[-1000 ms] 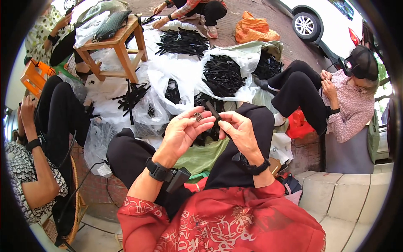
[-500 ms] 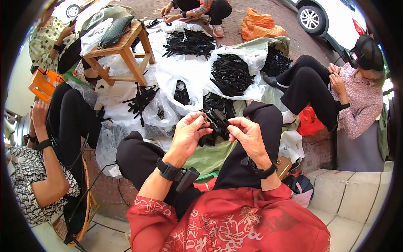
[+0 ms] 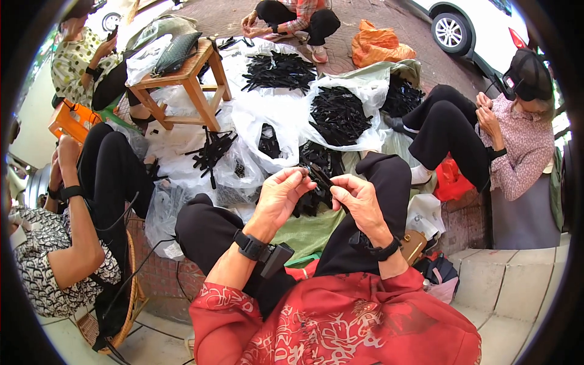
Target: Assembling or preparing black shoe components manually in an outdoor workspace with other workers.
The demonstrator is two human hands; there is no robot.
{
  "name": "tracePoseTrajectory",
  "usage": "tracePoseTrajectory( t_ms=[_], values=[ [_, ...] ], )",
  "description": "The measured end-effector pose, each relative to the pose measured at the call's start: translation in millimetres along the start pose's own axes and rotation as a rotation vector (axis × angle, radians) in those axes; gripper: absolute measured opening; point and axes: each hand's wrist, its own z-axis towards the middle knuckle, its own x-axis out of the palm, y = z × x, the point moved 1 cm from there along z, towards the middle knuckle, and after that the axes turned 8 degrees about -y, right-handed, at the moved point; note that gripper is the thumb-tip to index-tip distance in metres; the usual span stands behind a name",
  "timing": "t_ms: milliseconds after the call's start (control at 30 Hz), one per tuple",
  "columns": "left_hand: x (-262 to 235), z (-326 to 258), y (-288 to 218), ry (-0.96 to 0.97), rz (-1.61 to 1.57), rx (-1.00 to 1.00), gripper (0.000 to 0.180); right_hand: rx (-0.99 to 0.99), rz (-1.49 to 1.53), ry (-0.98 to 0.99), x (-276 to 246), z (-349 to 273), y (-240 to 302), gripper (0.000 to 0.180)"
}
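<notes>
Above my lap, my right hand [image 3: 360, 201] pinches a slim black strip [image 3: 320, 179] between thumb and fingers. The strip slants up and left toward my other hand. My left hand [image 3: 281, 193] is closed, its thumb and fingertips pressed together right beside the strip's upper end; whatever is in that pinch is too small to make out. Beyond my fingers lies a heap of similar black strips [image 3: 323, 157], partly hidden by my hands and hard to separate from the held one.
More strips fill a white plastic bag [image 3: 372, 128] and lie in a pile [image 3: 278, 70] farther off. A wooden stool [image 3: 185, 78] carrying a dark bag stands at the left. Several people sit or squat around the sheet. An orange sack [image 3: 378, 45] and white car [image 3: 480, 36] are behind.
My left hand's fingertips have risen slightly and come nearer the strip. The right hand keeps its pinch. The whole view has shifted a little, moving the surroundings rightward.
</notes>
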Motion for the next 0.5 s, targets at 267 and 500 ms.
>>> tracePoseTrajectory(
  t_ms=[267, 500],
  values=[
    [-7.5, 0.0, 0.8, -0.026, 0.089, -0.015, 0.017, -0.012, 0.027, 0.004, -3.3, -1.7, 0.9, 0.016],
    [-1.2, 1.9, 0.9, -0.048, 0.036, -0.058, 0.015, 0.002, 0.008, -0.040, -8.4, -1.5, -1.9, 0.015]
  ],
)
